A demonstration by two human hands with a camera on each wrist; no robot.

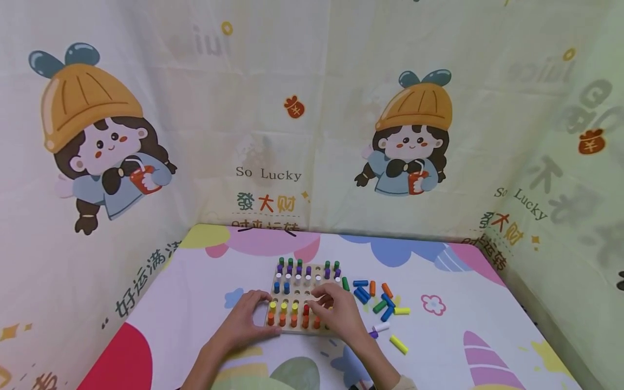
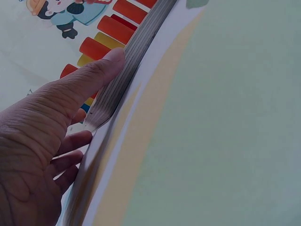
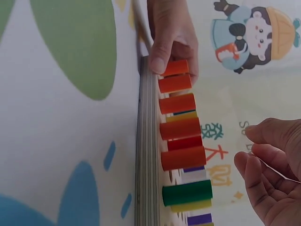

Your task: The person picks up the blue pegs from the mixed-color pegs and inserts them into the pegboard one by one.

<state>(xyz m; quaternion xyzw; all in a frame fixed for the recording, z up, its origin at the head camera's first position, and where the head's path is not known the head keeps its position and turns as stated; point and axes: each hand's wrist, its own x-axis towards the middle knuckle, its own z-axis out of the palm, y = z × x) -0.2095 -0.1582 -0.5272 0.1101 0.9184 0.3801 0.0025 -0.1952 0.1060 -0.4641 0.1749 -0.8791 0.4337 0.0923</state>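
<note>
A wooden pegboard [image 1: 307,332] carries rows of coloured pegs, with some bare holes. My left hand [image 1: 244,319] holds its near left corner; the thumb lies against the front edge and the fingers are at the left side. In the left wrist view, this thumb presses beside the orange pegs [image 2: 115,29]. Over the board's right half hovers my right hand [image 1: 335,310], its fingers bent near a red peg [image 1: 306,310] standing in the board. Nothing shows between thumb and fingers of the right hand [image 3: 273,165] in the right wrist view. A green peg [image 3: 187,193] stands in the front row.
Loose pegs lie scattered right of the board, among them a blue peg [image 1: 361,283], an orange peg [image 1: 372,288], a white peg [image 1: 381,327] and a yellow peg [image 1: 398,345]. A patterned cloth [image 1: 439,336] covers the table; printed curtains [image 1: 322,135] surround it.
</note>
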